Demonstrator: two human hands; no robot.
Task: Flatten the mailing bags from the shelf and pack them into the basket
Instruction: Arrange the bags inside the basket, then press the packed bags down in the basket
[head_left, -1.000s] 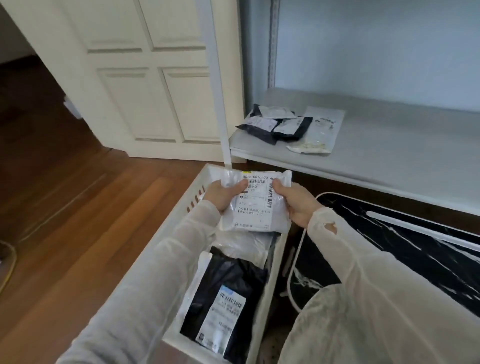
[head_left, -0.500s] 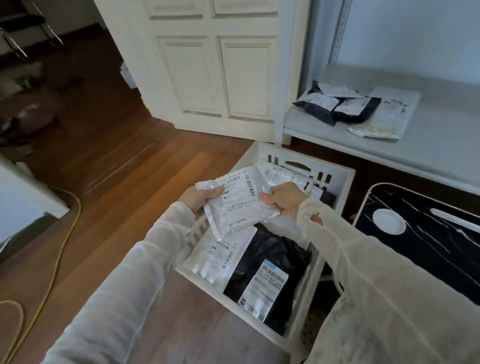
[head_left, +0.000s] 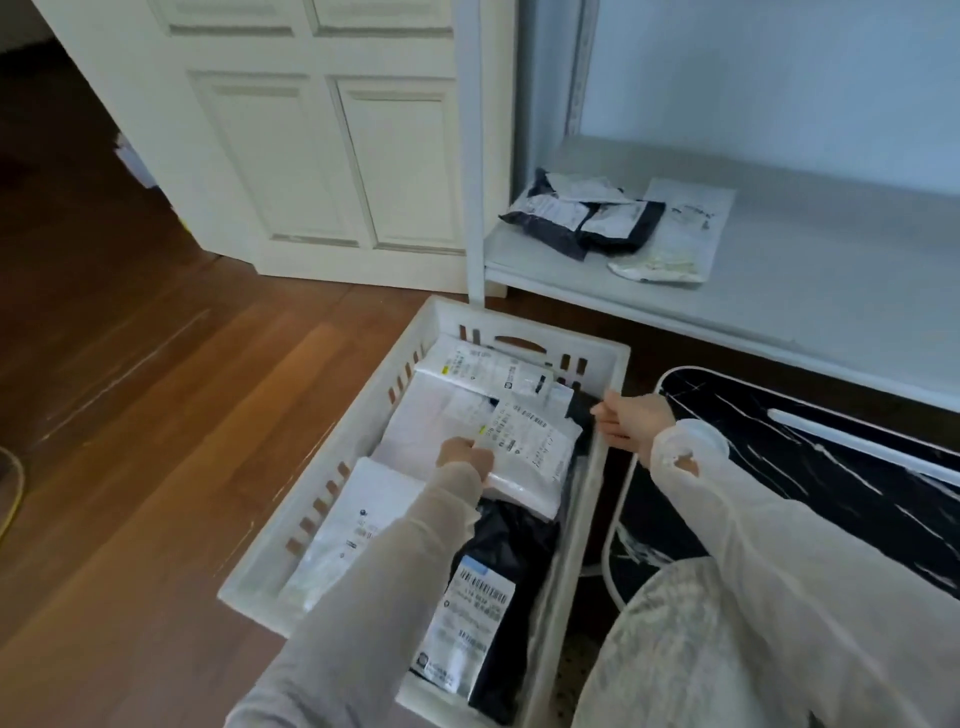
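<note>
A white slotted basket (head_left: 519, 325) stands on the wooden floor and holds several mailing bags. My left hand (head_left: 462, 460) grips the left edge of a white labelled mailing bag (head_left: 530, 452) that lies on top of the pile in the basket's middle. My right hand (head_left: 631, 423) hangs by the basket's right rim with loosely curled fingers and holds nothing. A black bag with a white label (head_left: 498, 566) lies at the near end. On the white shelf (head_left: 805, 291) lie crumpled dark bags (head_left: 571, 223) and a pale bag (head_left: 675, 234).
A black marble-patterned oval board (head_left: 831, 467) with a white frame sits right of the basket, under the shelf edge. A white panelled door (head_left: 337, 156) stands behind the basket. A yellow cable (head_left: 10, 509) curls at the far left floor.
The white labelled bag, held in both hands above the basket, now lies in the basket. My right hand has let go and moved to the right rim; my left hand still holds the bag.
</note>
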